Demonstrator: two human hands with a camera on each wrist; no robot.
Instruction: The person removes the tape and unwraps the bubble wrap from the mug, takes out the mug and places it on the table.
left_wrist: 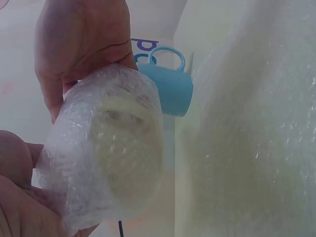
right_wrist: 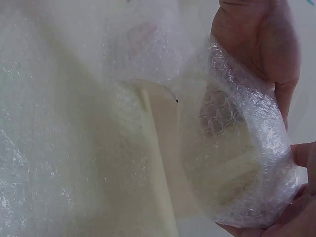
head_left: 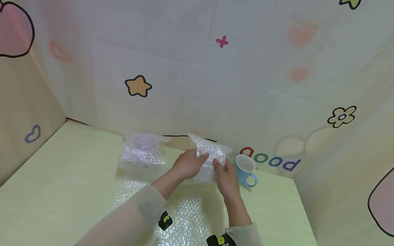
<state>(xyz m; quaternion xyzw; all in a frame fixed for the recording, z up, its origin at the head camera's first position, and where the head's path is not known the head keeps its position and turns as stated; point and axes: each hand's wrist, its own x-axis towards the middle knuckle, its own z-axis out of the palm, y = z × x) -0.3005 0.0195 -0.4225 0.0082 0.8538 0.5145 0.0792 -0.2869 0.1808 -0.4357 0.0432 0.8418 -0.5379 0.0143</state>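
Both hands hold a bundle of clear bubble wrap (head_left: 212,146) above the back of the table. My left hand (head_left: 188,164) grips its left side, thumb on the near face. My right hand (head_left: 226,177) grips the right side the same way. In the left wrist view the wrapped bundle (left_wrist: 126,153) looks rounded; what is inside cannot be made out. A long bubble wrap sheet (head_left: 188,224) lies below the hands, running toward the front. Just right of my right hand stands a light blue mug (head_left: 245,164), upright, handle to the right.
Another bubble-wrapped bundle (head_left: 143,149) with a pinkish tint sits at the back, left of my left hand. Printed cloth walls (head_left: 170,109) close off the pale table (head_left: 61,189) at the back and both sides.
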